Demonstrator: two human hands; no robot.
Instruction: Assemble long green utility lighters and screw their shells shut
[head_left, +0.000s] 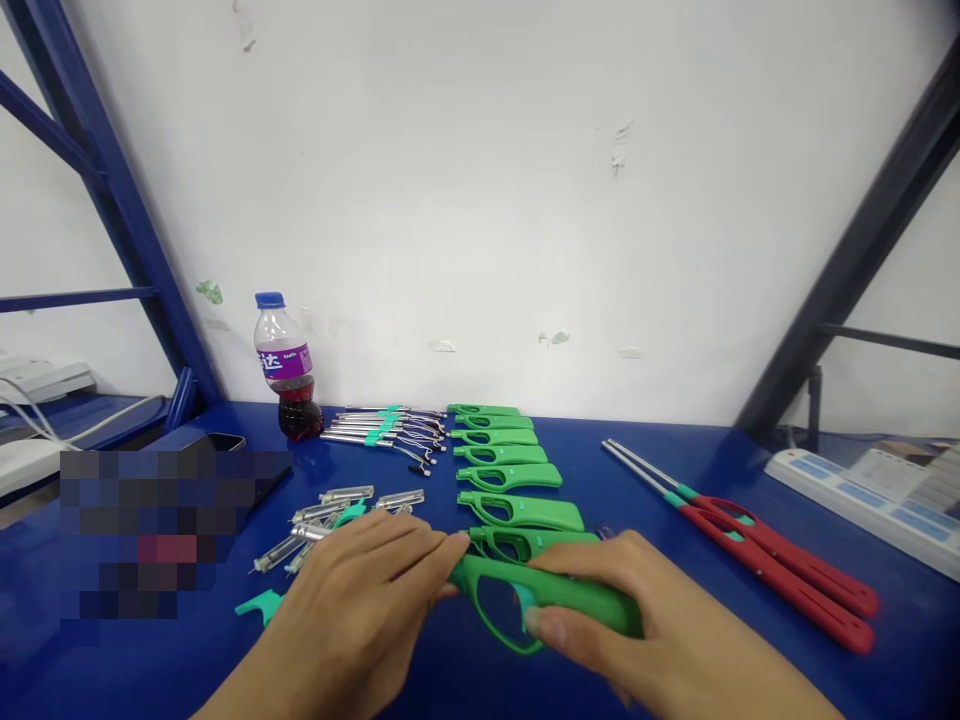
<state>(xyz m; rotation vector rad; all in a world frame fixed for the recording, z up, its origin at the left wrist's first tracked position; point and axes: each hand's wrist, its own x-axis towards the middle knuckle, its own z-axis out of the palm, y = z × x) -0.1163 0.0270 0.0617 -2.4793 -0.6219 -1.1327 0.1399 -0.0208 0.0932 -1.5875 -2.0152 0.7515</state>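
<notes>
My right hand [637, 625] is wrapped round the body of a green lighter casing [577, 597], its thumb by the teal trigger [525, 600] inside the loop. At the casing's narrow front end, my left hand [367, 590] has its fingers pressed together; the metal rod [309, 532] shows at its left side. Behind both hands, several green casings [517, 512] lie in a column. Clear fuel tubes [279, 553] and teal triggers [261, 604] are scattered left of my left hand. Thin metal rods with wires [367, 432] lie farther back.
Two red lighters [787, 570] lie on the blue table [600, 450] at the right, near a white power strip [862, 505]. A bottle with dark drink [289, 370] stands at the back left. Blue metal posts flank the table, with a white wall behind.
</notes>
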